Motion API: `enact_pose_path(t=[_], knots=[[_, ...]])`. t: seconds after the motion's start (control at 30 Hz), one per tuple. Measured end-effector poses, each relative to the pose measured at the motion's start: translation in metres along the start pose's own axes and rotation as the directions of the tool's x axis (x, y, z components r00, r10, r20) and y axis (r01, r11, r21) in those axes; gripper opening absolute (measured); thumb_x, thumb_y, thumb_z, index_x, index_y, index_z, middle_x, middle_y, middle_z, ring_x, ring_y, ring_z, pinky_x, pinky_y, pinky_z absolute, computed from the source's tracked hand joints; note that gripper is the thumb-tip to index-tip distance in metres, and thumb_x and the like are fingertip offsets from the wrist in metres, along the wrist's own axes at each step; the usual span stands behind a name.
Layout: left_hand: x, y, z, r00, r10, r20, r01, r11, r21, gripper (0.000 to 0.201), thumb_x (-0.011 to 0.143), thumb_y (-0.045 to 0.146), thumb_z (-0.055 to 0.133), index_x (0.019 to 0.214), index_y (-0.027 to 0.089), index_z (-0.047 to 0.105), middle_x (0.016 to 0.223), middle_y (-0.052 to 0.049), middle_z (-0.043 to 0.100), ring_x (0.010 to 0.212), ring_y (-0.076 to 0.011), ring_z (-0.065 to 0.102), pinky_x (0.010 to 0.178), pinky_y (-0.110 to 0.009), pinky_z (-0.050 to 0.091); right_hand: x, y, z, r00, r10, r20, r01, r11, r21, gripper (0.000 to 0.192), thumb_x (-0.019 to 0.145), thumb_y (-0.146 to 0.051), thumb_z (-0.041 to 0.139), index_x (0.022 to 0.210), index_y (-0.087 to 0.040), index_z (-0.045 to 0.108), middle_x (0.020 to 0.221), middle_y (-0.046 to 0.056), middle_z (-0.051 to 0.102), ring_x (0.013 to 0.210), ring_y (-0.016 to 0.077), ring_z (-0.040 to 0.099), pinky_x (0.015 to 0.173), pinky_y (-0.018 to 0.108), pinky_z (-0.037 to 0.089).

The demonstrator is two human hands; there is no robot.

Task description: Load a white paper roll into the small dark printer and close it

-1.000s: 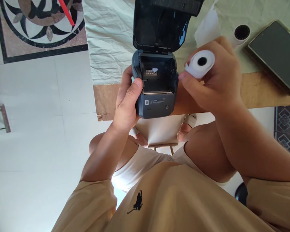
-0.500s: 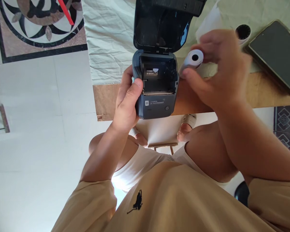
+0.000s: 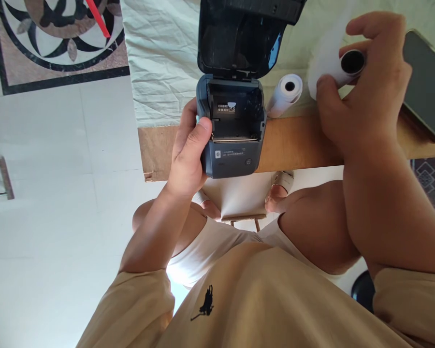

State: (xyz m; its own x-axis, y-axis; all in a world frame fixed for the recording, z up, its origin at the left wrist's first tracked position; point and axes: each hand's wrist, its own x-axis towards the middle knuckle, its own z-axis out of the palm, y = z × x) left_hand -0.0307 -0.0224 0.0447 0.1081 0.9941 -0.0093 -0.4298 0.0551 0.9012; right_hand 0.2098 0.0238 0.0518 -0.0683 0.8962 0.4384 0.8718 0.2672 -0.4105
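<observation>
My left hand [image 3: 188,150] grips a dark blue label printer [image 3: 234,159] by its left side, thumb on the edge. The printer's lid [image 3: 239,43] is swung up, and its paper bay [image 3: 235,116] shows no roll inside. In my right hand [image 3: 371,96] is a white paper roll [image 3: 337,72] with a wide dark core, held between thumb and fingers. A loose strip of paper [image 3: 328,53] trails from it, blurred. A narrower white paper roll [image 3: 284,95] stands on the cloth just right of the printer, apart from both hands.
A dark smartphone [image 3: 429,87] lies at the right, partly behind my right hand. Pale green cloth [image 3: 159,63] covers the wooden table [image 3: 159,150], whose front edge is bare wood. A small wooden stool [image 3: 243,218] is on the floor below.
My right hand has left the narrower roll, moved right and taken hold of the wide-core roll, which has shifted slightly left and nearer. My left hand and the printer have barely moved.
</observation>
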Motion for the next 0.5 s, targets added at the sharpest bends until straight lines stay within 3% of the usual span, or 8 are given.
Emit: enact_pose_path(t=[0.1,0.27,0.37,0.5], knots=[[0.002,-0.004,-0.005,1.000,-0.007,0.004,0.007,1.000,0.022,0.032,0.086,0.052,0.057,0.106,0.027,0.061,0.107,-0.004,0.068,0.132,-0.0285,0.049,0.099,-0.037,0.046,0.000,-0.001,-0.002,0.999,0.024,0.041,-0.023,1.000,-0.020,0.059,0.064,-0.007,0.054,0.123,-0.015,0.054,0.108,0.010,0.064,0.096,0.0199,0.062,0.084,0.034,0.047],[0.007,-0.015,-0.017,0.992,0.088,0.093,-0.091,0.995,0.031,0.044,0.079,0.064,0.058,0.107,0.030,0.059,0.108,-0.005,0.066,0.127,-0.0314,0.055,0.093,-0.042,0.050,0.004,-0.001,-0.004,0.992,0.110,0.062,-0.108,0.994,-0.032,0.044,0.071,-0.024,0.064,0.114,-0.015,0.061,0.115,0.014,0.056,0.104,0.0244,0.054,0.098,0.046,0.042],[0.007,-0.016,-0.018,0.995,0.056,0.081,-0.059,0.998,0.031,0.037,0.084,0.058,0.052,0.110,0.032,0.059,0.111,-0.005,0.066,0.123,-0.0294,0.057,0.090,-0.042,0.052,0.002,-0.003,-0.005,0.996,0.066,0.056,-0.070,0.995,0.066,0.061,0.066,-0.017,0.067,0.125,-0.022,0.052,0.111,0.007,0.059,0.095,0.0191,0.055,0.091,0.040,0.046],[0.009,-0.019,-0.020,0.992,0.089,0.093,-0.091,0.996,0.022,0.040,0.082,0.061,0.054,0.109,0.032,0.060,0.111,-0.005,0.067,0.126,-0.0294,0.054,0.093,-0.043,0.052,-0.002,-0.006,-0.005,0.999,-0.012,0.048,0.001,0.973,0.229,0.078,0.062,0.000,0.052,0.133,-0.029,0.038,0.099,0.000,0.061,0.085,0.0141,0.055,0.076,0.032,0.046]])
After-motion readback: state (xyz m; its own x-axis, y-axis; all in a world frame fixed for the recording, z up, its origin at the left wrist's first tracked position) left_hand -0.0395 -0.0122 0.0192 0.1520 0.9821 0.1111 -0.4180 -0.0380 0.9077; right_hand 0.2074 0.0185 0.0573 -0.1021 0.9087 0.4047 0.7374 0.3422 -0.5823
